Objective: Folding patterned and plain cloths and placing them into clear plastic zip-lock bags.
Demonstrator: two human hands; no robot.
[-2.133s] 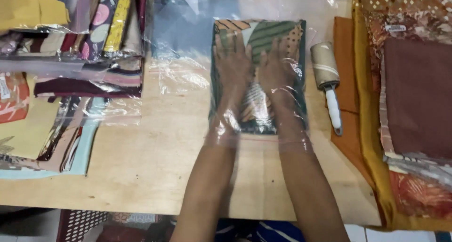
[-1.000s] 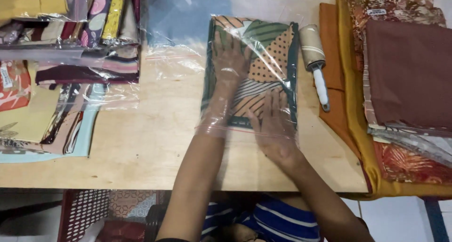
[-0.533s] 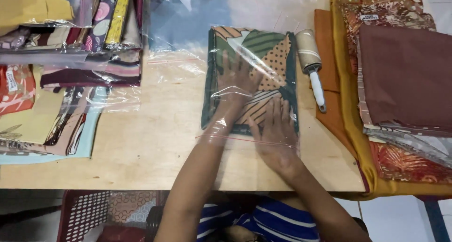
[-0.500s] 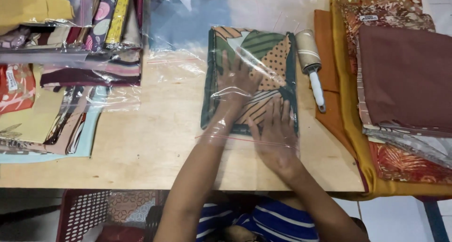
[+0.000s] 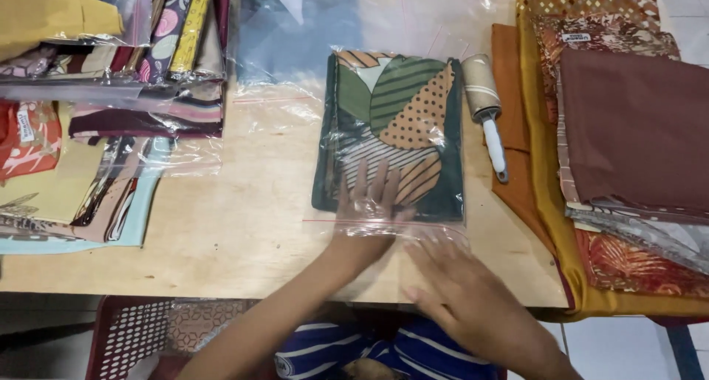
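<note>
Left hand point(image 5: 367, 206) flat, fingers spread, palm down on near end of patterned folded cloth point(image 5: 395, 129), pressing through clear plastic bag point(image 5: 384, 62). Right hand point(image 5: 461, 284) open and flat, gripping nothing, on bag's near flap just beside cloth edge. Bagged cloth mid wooden table point(image 5: 221, 232). Lint roller point(image 5: 487, 107) just right of bag. Stacked fabrics point(image 5: 628, 129) further right; 1 pile of bagged cloths point(image 5: 125, 77) far left.

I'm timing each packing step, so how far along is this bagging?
Done: the patterned folded cloth lies inside the clear bag. In hand: left hand presses the cloth's near edge; right hand flattens the bag's mouth. Left: I cannot tell whether the mouth is sealed.
</note>
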